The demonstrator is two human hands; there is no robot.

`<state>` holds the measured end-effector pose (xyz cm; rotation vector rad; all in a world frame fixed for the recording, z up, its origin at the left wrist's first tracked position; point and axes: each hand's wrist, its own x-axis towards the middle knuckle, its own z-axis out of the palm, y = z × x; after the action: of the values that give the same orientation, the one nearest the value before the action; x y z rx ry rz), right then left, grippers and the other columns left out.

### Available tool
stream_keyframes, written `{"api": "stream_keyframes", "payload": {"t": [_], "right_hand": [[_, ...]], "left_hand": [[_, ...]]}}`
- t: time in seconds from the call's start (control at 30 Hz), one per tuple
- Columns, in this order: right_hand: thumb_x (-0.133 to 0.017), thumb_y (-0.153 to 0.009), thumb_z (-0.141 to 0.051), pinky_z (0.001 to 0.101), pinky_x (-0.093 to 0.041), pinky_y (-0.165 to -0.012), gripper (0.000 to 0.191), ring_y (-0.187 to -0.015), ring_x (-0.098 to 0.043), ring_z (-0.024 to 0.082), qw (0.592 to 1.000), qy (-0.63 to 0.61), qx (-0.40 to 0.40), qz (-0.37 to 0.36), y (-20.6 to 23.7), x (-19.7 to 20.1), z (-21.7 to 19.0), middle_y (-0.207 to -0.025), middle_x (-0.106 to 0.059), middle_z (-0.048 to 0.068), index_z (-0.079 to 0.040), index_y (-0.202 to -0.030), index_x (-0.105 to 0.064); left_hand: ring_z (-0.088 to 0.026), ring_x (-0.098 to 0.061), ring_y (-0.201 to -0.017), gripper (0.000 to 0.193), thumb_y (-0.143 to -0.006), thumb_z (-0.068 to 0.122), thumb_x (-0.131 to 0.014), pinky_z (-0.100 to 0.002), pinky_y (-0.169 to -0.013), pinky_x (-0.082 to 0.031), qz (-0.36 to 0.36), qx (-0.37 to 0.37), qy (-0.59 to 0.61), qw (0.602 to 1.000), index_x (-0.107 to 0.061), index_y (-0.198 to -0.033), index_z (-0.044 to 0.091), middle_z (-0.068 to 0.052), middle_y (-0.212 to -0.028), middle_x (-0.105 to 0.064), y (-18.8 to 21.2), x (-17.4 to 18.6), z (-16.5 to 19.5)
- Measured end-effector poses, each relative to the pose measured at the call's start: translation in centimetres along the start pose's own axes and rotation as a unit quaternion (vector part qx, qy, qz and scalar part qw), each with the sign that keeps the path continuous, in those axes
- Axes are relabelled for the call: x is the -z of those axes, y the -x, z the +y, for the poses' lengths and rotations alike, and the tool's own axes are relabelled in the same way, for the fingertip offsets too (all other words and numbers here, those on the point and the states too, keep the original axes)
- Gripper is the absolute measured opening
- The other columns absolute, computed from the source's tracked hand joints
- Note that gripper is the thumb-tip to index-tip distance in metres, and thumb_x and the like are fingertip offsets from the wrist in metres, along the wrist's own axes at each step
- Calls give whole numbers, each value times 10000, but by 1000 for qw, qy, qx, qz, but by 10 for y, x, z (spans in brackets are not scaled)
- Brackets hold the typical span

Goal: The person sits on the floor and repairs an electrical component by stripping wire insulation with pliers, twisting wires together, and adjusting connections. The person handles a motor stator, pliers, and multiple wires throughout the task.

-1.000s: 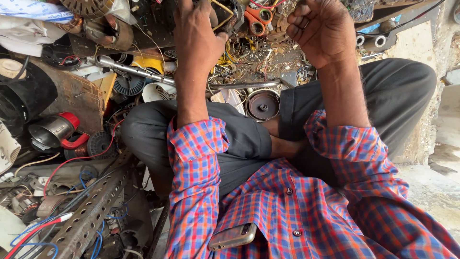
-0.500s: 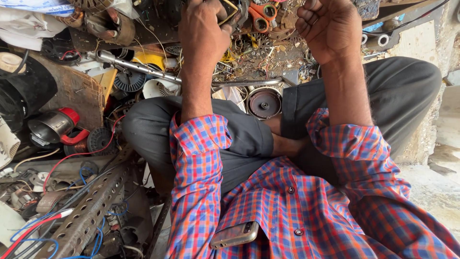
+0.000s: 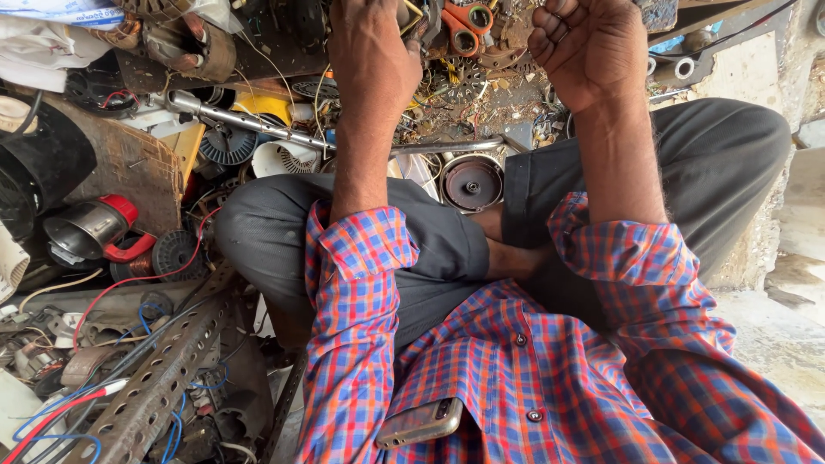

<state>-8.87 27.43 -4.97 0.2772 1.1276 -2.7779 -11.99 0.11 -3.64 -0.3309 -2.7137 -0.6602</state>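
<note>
Nearest the camera, a smartphone [image 3: 419,422] is seen tucked in the pocket of the checked shirt [image 3: 550,378], below the crossed legs in grey trousers. Just beyond the knees a round motor housing [image 3: 471,182] lies on the floor; this is taken as the landmark. Compared with half a second ago, both forearms are seen reaching slightly further up, and the view has been tilted a little, so the housing sits lower in the picture. To the left of and beyond the housing, the left hand [image 3: 371,51] is closed over something at the top edge; what is gripped cannot be told, though a thin brass-coloured frame [image 3: 412,17] shows just beside its knuckles. To the right of and beyond the housing, the right hand [image 3: 593,47] is clenched into a fist, with nothing visible inside it. Between the two hands, beyond the housing, orange-handled scissors [image 3: 464,26] lie among scrap. Left of the housing, a chrome tube [image 3: 249,125] is laid across the clutter.
</note>
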Motion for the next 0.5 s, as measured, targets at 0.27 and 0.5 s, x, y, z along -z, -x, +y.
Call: {"api": "stream_keyframes", "payload": {"t": [0.27, 0.5], "right_hand": [[-551, -1123, -196, 325, -581, -858, 223, -978, -689, 200, 1000, 0, -2, -4, 0, -2, 0, -996, -693, 65, -24, -1065, -681], [-560, -1120, -247, 329, -589, -858, 256, -964, -699, 197, 1000, 5, 4, -16, 0, 2, 3, -1014, -709, 71, -30, -1059, -682]], "left_hand": [[-368, -595, -1161, 407, -763, 73, -872, -610, -919, -530, 3, -4, -28, 1000, -660, -1111, 76, -166, -1153, -612, 2, -8, 0], [-383, -576, -1218, 343, -853, 30, -778, -641, -991, -499, 4, -11, -39, 999, -655, -1165, 100, -167, -1217, -595, 6, -23, -3]]}}
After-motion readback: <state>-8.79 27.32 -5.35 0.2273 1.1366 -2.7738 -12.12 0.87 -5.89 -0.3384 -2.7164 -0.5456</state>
